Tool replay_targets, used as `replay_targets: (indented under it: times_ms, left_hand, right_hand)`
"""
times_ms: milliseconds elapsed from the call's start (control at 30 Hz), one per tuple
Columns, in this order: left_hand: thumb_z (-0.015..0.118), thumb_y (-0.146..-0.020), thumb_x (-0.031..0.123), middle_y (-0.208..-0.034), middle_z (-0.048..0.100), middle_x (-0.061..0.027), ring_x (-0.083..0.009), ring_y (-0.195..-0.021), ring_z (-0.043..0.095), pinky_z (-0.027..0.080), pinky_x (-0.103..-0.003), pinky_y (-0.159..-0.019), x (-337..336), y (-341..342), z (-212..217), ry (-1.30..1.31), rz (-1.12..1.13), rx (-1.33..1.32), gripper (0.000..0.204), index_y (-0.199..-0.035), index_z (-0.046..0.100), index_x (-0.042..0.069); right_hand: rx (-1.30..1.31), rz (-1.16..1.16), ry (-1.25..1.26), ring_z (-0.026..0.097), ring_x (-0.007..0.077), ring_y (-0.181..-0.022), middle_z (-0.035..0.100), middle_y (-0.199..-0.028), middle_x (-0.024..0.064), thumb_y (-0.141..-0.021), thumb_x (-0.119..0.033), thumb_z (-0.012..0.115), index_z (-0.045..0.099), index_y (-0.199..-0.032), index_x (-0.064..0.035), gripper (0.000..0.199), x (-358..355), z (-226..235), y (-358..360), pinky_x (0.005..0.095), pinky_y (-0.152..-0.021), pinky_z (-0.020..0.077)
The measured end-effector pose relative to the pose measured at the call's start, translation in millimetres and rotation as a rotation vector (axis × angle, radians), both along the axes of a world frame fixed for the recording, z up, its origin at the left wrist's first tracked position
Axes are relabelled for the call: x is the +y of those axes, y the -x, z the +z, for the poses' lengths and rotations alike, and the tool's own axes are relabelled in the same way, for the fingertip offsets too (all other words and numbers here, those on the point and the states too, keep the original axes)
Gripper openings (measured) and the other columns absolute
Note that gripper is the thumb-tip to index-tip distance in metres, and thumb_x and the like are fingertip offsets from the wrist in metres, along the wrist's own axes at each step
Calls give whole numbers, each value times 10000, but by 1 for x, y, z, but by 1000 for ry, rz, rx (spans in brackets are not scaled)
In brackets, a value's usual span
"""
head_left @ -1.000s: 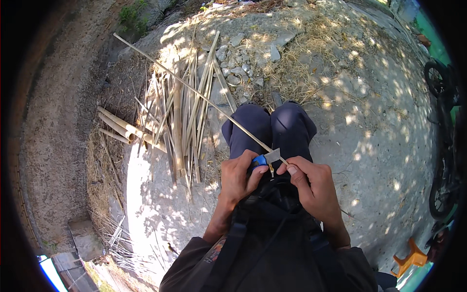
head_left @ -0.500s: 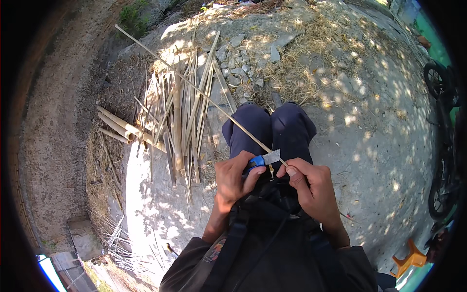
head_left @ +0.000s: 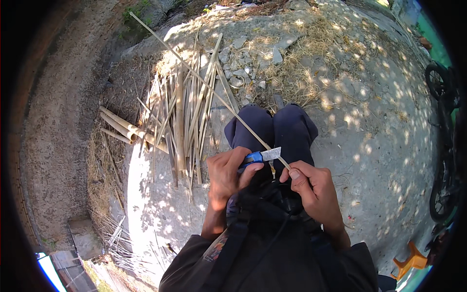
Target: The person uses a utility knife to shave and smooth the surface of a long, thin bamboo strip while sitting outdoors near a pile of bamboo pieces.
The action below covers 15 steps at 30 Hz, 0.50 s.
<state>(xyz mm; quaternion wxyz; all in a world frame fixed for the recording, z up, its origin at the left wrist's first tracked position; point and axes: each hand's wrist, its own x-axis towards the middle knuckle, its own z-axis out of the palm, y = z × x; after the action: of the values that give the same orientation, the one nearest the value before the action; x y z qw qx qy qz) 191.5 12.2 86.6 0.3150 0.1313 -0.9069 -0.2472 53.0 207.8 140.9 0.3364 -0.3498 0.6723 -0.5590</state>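
Observation:
In my closed left hand (head_left: pixel 224 173) is a blue snap-off utility knife (head_left: pixel 252 159). Its wide blade is out and points right, lying across a long, thin bamboo strip (head_left: pixel 243 122) near the strip's near end. Thumb and fingers of my right hand (head_left: pixel 314 189) pinch that strip just beyond the blade, on the near right side. From there the strip slants over my knees (head_left: pixel 250 121) to the far left. How deep the blade's edge sits against the bamboo cannot be made out.
Ahead to the left lies a heap of split bamboo strips (head_left: pixel 180 121), with thicker bamboo poles (head_left: pixel 117 122) beside it. Broken stones (head_left: pixel 241 75) and dry grass (head_left: pixel 321 73) are at the far side. A two-wheeler (head_left: pixel 441 146) and an orange stool (head_left: pixel 410 262) stand at the right.
My left hand has drawn slightly left with the knife, and more of the blade shows. The strip's far end has shifted right and away in the picture. Both hands keep their grips.

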Motion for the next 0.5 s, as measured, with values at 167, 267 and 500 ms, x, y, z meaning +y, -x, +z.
replay_targets:
  times_ms: [167,267,500]
  left_hand:
    - [645,-1055,363,-611,520,-111,-313,-500,560,408,-384,-504,-33,-11,-1,-205,324,23,357,-940,623,26]
    - [652,-1049,369,-615,513,-108,-311,-496,540,393,-379,-503,-33,-16,3,-173,226,94,373,-919,619,20]
    - [775,-943,374,-640,576,-93,-310,-534,622,451,-380,-528,-5,-9,-4,-96,5,3,352,-901,655,46]
  right_hand:
    - [-101,31,-20,381,63,-549,436,-593,-3,-1079,-81,547,688,-947,24,219,11,-7,-1,287,-525,321]
    - [-127,-5,2,376,56,-561,441,-599,-13,-1087,-83,534,689,-956,27,231,4,-8,1,279,-530,315]
    - [-130,11,65,382,62,-565,443,-602,5,-1095,-93,540,691,-970,31,232,-7,-13,2,274,-532,323]
